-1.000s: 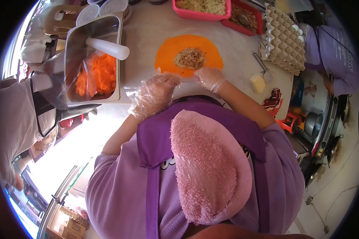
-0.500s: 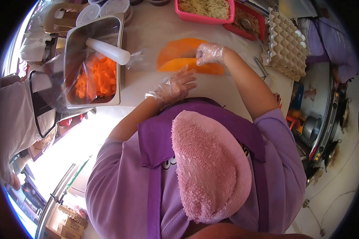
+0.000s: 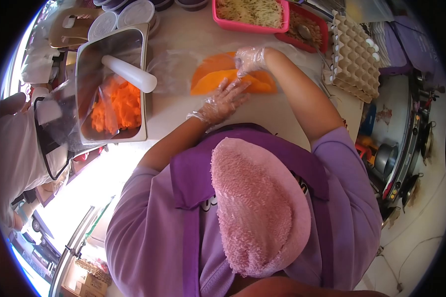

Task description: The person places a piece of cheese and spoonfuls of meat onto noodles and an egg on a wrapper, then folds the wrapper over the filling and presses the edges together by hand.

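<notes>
A thin orange dough sheet (image 3: 208,84) lies on the work table, with a brighter flap along its near side and a darker part behind. At the flap's upper edge, the fingers of my right hand (image 3: 251,60), in a clear plastic glove, are pinched together on the dough; whether plastic film is caught there too, I cannot make out. My left hand (image 3: 218,103), also gloved, is open with fingers spread, its fingertips at the dough's near edge. Clear plastic film (image 3: 168,69) stretches left of the dough.
To the left, a steel pan (image 3: 144,116) holds orange dough lumps (image 3: 116,106) and a white rolling pin (image 3: 129,73). Behind stand a pink tub (image 3: 223,25) of pale shreds and a red tub (image 3: 323,37) with a spoon. Egg trays (image 3: 354,57) sit right, lidded tubs (image 3: 136,12) back left.
My left hand has moved slightly right, onto the dough's near edge. My right hand has shifted a little left and up. More of the bright flap shows.
</notes>
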`<action>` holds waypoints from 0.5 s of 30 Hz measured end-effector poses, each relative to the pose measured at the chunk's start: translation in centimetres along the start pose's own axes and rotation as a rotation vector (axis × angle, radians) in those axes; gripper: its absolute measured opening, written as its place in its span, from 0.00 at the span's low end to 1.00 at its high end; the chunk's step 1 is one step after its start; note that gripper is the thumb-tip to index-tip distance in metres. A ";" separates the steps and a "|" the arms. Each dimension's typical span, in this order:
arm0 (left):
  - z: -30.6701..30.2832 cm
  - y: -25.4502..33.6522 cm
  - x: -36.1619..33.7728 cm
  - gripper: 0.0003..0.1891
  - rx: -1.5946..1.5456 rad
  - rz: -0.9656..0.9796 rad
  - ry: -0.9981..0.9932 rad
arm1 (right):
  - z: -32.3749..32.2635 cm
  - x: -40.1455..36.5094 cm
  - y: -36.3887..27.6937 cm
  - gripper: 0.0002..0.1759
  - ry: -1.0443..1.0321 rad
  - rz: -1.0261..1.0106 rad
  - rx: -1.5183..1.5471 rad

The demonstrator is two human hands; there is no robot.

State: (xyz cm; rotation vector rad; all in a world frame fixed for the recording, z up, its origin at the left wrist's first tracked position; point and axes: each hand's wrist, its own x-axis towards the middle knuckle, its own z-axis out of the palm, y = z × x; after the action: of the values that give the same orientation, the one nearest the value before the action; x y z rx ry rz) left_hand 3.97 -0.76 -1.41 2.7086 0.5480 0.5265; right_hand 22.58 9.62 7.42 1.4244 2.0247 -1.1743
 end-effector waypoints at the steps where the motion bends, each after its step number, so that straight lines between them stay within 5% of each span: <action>1: 0.0 -0.1 0.1 0.26 -0.001 0.002 0.000 | -0.1 0.3 0.1 0.22 -0.003 -0.007 -0.034; 15: 1.2 -0.6 1.2 0.35 0.066 -0.073 0.036 | -1.1 3.9 1.1 0.23 -0.047 0.027 -0.070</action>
State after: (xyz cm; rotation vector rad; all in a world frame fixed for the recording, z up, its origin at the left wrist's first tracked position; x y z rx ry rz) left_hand 5.30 0.02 -2.32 2.7339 0.6822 0.5483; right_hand 22.15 12.89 4.76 1.3732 1.9888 -1.1042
